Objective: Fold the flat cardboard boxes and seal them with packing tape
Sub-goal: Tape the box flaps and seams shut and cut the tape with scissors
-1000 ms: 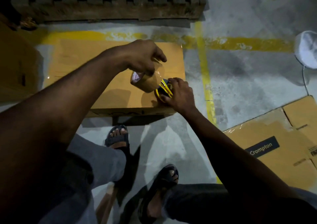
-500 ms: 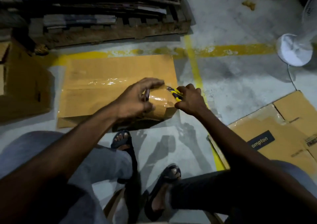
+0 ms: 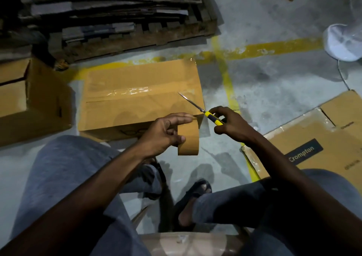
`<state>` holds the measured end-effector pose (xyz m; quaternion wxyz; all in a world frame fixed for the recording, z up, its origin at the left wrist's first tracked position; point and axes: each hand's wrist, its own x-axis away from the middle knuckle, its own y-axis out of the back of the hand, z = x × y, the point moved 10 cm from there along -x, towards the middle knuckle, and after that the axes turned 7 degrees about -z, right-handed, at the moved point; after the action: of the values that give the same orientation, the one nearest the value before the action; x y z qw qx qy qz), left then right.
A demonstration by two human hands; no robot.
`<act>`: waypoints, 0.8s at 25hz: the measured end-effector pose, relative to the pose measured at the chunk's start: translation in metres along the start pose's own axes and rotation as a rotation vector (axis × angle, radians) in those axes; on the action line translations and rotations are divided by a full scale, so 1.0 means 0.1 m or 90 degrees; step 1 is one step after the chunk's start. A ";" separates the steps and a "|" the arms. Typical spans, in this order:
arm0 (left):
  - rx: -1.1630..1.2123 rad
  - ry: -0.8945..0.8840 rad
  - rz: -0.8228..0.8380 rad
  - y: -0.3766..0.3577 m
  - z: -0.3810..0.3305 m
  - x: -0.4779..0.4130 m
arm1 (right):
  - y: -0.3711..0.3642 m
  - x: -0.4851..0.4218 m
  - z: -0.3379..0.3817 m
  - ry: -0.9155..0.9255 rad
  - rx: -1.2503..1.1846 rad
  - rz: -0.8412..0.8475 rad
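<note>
The left hand [image 3: 162, 136] curls its fingers and thumb round a brown tape roll [image 3: 189, 140], held just off the near right corner of the folded box [image 3: 137, 106]. The right hand [image 3: 231, 125] grips a yellow-handled knife [image 3: 212, 117], its blade reaching over the box's right edge. Glossy tape [image 3: 129, 92] covers the top seam. Bare floor [image 3: 274, 83] lies open to the right, between the box and a flattened carton [image 3: 323, 130]. Another box [image 3: 29, 102] stands close on the left.
</note>
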<state>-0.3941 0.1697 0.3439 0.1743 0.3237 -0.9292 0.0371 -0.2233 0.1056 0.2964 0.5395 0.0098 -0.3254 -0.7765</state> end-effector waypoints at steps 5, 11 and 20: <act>0.156 0.069 0.026 -0.20 0.07 -0.10 | -0.34 -0.03 0.17 0.030 -0.177 0.111; 0.196 0.033 -0.004 -0.16 -0.04 -0.26 | -0.34 -0.35 0.07 0.043 -0.232 0.016; 0.120 -0.079 -0.066 -0.08 -0.14 -0.47 | -0.44 -0.36 0.01 -0.010 -0.258 0.033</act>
<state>-0.3508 0.1939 0.3406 0.0873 0.3880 -0.9126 0.0948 -0.2451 0.1450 0.2623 0.5477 -0.1135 -0.1672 -0.8119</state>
